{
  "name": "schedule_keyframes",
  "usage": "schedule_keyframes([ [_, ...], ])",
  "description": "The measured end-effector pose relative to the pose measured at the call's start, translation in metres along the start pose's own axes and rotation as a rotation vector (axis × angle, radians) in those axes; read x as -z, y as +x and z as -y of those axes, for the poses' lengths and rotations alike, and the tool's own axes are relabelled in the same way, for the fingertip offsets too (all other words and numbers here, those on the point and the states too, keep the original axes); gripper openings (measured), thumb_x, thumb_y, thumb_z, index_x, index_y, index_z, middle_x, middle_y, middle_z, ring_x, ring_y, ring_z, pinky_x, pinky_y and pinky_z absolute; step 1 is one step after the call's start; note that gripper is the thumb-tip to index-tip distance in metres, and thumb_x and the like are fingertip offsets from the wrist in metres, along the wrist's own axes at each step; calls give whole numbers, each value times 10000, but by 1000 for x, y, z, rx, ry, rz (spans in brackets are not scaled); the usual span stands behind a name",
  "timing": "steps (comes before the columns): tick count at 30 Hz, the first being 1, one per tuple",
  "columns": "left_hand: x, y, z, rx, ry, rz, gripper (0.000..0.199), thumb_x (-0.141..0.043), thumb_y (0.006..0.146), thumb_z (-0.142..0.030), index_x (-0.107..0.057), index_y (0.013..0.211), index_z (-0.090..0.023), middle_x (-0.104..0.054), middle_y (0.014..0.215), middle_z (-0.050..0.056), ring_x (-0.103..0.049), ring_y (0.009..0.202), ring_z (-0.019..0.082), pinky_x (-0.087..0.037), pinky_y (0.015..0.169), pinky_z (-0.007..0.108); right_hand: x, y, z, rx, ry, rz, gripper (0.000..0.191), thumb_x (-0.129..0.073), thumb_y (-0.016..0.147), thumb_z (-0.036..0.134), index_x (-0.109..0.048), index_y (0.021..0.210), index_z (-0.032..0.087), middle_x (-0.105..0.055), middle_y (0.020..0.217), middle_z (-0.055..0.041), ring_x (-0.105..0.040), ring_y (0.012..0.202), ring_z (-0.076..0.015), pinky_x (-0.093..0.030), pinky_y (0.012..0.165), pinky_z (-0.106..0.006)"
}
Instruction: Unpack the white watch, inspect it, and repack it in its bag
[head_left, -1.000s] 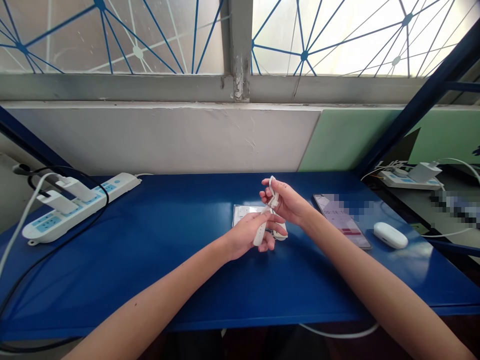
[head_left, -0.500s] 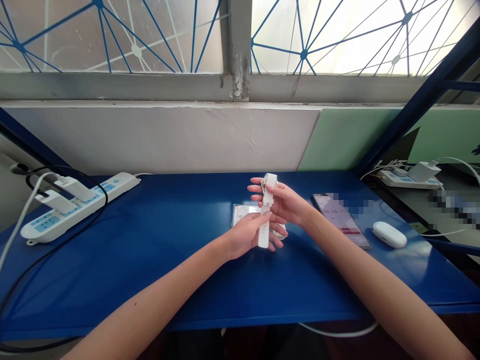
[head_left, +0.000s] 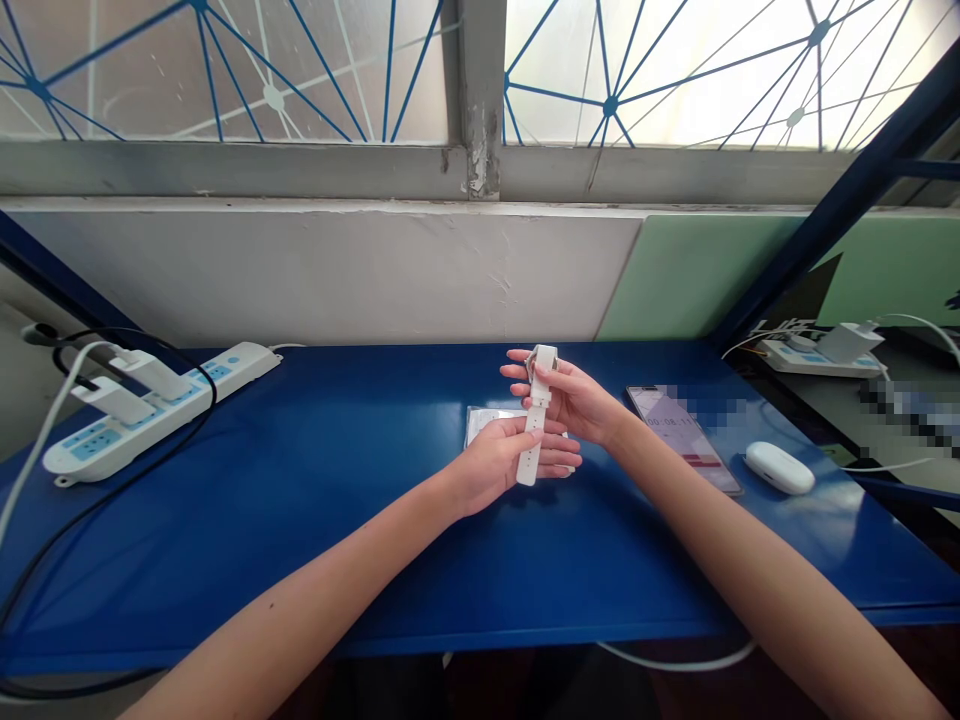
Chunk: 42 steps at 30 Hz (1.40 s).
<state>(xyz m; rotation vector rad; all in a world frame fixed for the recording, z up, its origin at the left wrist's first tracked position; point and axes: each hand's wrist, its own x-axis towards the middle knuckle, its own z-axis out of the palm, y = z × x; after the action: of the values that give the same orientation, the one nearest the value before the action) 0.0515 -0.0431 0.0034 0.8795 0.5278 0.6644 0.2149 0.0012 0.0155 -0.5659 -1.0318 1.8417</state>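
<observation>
A wristwatch (head_left: 538, 400) with a white strap is held up between both hands over the blue desk. The upper part, near the buckle, is gripped by my right hand (head_left: 574, 392), its thumb on the strap and the other fingers behind it. Lower down, my left hand (head_left: 496, 462) pinches the holed strap end under its thumb, fingers stretched out behind. The watch face is turned away and cannot be made out. Beneath the hands lies a flat white packet (head_left: 480, 420), mostly covered by them.
A white power strip (head_left: 244, 362) with plugged-in adapters and cables stands at the left. On the right lie a phone (head_left: 686, 440) with a lit screen and a white rounded case (head_left: 780, 468). A blue post (head_left: 795, 210) rises at the desk's right end.
Both hands have shifted very slightly with the watch. My left fingers are now closer together and straighter behind the strap end, which tilts a little more.
</observation>
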Motion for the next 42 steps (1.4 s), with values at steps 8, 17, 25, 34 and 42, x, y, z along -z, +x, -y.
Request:
schedule_keyframes([
  [8,1,-1,-3,60,-28,40,220,-537,926,-145,-633,1079,-20,-664,1122,250,-669,1031,325,-466,967,483,-4,-2,2,-13,-46,10,271,-506,938,216,-608,1187,185,-683,1167,-78,-677,931,-157,-565,767,-258],
  [17,-3,0,-2,58,-71,-51,207,-466,948,-110,-627,1034,-12,-691,1049,241,-699,958,308,-489,947,479,-9,-3,8,-46,62,65,495,-260,991,444,-615,1184,156,-661,1211,-111,-650,1017,-216,-505,894,-359],
  [25,-3,0,-1,54,-45,-42,214,-459,954,-98,-632,1050,-14,-685,1067,237,-688,988,310,-481,960,483,-6,-5,4,-85,22,105,407,-383,966,413,-611,1196,167,-652,1234,-101,-640,1048,-210,-489,941,-357],
  [34,-2,0,-1,88,-24,-22,226,-475,953,-115,-652,1045,-6,-676,1096,243,-685,998,304,-490,948,453,-3,-5,0,-45,-97,98,352,-597,863,167,-605,1215,170,-658,1236,-98,-648,1067,-201,-506,946,-333],
  [42,2,0,-1,107,18,0,234,-516,945,-160,-651,1070,-15,-683,1076,249,-690,988,298,-480,952,450,2,-2,-2,-63,-73,68,352,-567,858,98,-603,1205,144,-665,1219,-107,-657,1062,-197,-520,938,-309],
])
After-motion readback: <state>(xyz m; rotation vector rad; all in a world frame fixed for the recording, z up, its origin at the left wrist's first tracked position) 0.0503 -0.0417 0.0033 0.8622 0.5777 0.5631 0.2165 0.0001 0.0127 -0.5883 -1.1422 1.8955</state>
